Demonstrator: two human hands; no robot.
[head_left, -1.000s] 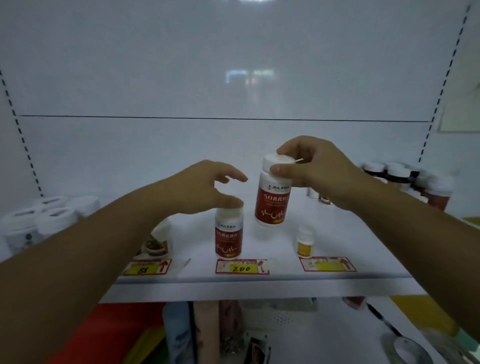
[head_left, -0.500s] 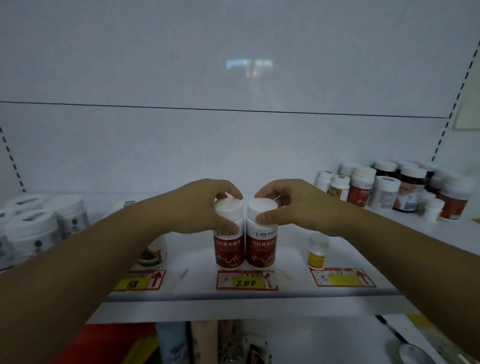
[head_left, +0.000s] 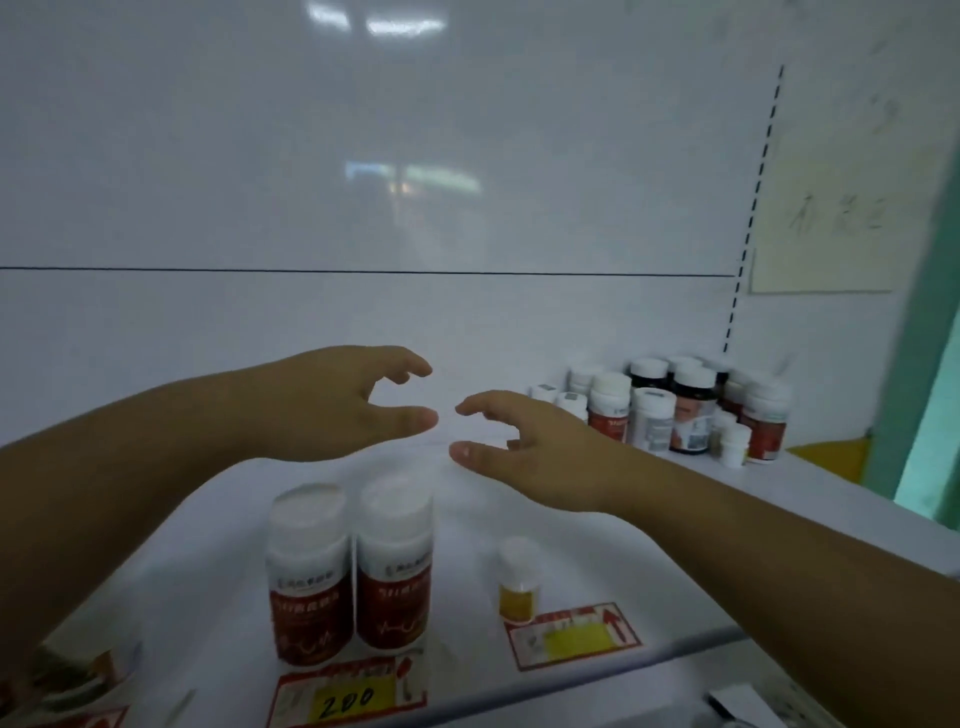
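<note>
The left hand (head_left: 332, 402) is in the middle of the frame, and the right hand (head_left: 540, 447) is just right of it. Both are in the air above the shelf (head_left: 597, 545). The grip of each hand is apart: thumb and fingers are loosely curved with a gap between them, and they hold nothing. The two thumb tips point to each other but do not touch.

The left bottle (head_left: 309, 577) and the right bottle (head_left: 395, 566), both with red labels and white caps, stand upright in the lower middle of the frame. They are side by side, touching or nearly so, and lie below the left hand, apart from both grips. A tag (head_left: 345, 693) marked "200" is in front of them. A small bottle (head_left: 518, 582) with a yellow label stands to their right, under the right wrist. Other bottles (head_left: 675, 410) are grouped at the right of the frame.
</note>
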